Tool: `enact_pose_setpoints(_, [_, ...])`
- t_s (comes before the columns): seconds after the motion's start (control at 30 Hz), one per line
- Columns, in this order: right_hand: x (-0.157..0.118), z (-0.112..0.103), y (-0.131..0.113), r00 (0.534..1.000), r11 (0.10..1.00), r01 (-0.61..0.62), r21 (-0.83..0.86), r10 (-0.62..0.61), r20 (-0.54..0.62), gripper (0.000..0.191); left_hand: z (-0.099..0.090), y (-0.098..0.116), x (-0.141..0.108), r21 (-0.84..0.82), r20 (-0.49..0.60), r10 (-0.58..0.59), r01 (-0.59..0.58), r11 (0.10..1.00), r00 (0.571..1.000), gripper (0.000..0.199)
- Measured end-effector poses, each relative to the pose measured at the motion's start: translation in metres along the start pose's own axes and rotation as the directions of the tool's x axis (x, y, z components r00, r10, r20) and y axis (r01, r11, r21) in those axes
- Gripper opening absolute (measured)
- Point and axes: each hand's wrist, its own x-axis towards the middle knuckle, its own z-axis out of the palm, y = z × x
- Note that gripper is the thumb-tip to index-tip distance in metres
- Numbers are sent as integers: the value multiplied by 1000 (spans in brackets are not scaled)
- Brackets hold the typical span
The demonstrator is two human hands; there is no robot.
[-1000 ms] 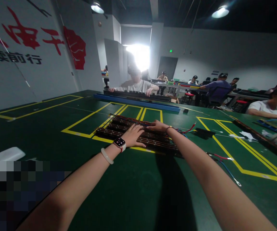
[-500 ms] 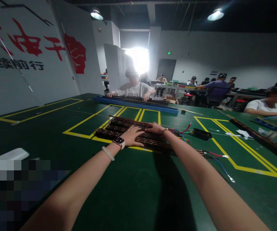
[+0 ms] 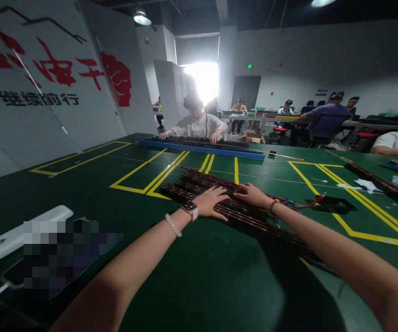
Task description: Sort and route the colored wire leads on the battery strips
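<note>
A row of long dark strips [image 3: 194,180] with pale dots along them lies side by side on the green table, slanted down to the right. My left hand [image 3: 213,203] rests on top of them, palm down and fingers spread. Beside it, my right hand [image 3: 252,196] lies on the strips with its fingers stretched to the left and gripping nothing visible. Coloured wires [image 3: 294,203] come out beyond my right wrist, and a red one reaches toward a black box [image 3: 335,204]. My right forearm hides the strips' near right end.
A white device [image 3: 29,230] and a phone [image 3: 15,272] with a cable lie at left. Across the table, a person [image 3: 199,124] has both hands at a long blue tray [image 3: 202,150]. Paper scraps [image 3: 368,186] and a long brown strip [image 3: 378,182] lie at right.
The strips have slid to the right across the yellow lines and turned clockwise, with both my hands on them. The black box has shifted right past a yellow line. My view has swung left.
</note>
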Motion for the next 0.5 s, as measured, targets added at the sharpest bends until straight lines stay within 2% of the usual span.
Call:
enact_pose_setpoints(0.13, [-59, -3, 28, 999, 999, -41, -29, 40, -31, 42, 5, 36, 14, -64, 36, 111, -108, 992, 993, 86])
enact_pose_setpoints(0.23, [-106, -3, 58, 994, 996, -84, -20, 83, -72, 43, 11, 65, 28, -83, 14, 184, -182, 980, 983, 84])
enact_pose_setpoints(0.37, [-167, -1, 108, 978, 992, -128, -9, 124, -168, 51, 24, 103, 59, -94, -6, 320, -319, 943, 947, 83])
enact_pose_setpoints(0.5, [-223, -5, 159, 960, 978, -203, 46, 208, -189, 46, 38, 139, 99, -48, -27, 452, -453, 890, 892, 83])
